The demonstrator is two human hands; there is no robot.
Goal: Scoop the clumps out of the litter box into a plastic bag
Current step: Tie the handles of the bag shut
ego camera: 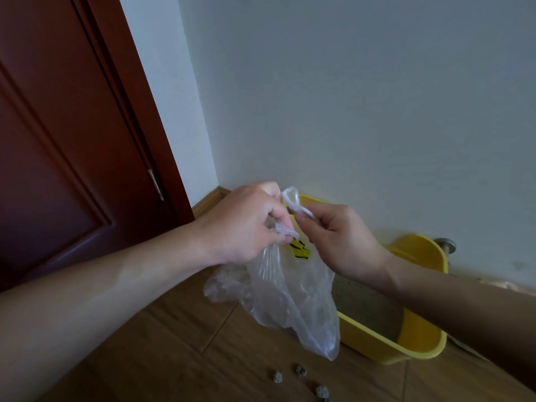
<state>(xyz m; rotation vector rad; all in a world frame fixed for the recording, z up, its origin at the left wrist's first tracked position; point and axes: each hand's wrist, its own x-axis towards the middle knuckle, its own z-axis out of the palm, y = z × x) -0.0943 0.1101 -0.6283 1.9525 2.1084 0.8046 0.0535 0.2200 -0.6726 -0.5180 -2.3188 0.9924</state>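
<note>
A clear plastic bag (285, 297) with a yellow and black print hangs in the air in front of me, above the floor. My left hand (243, 224) pinches one handle of it, and my right hand (342, 242) pinches the other handle, which sticks up as a loop. Some grey matter shows through the bag's lower part. Behind the bag stands a yellow litter box (417, 340) against the wall, with grey litter (368, 306) inside. Three small grey clumps (301, 369) lie on the wooden floor below the bag. No scoop is in view.
A dark red door (58, 140) fills the left side, with a hinge at its frame. White walls meet in a corner behind the box. A metal door stop (445, 245) sticks out of the wall behind the box. The floor is brown wood planks (203, 358).
</note>
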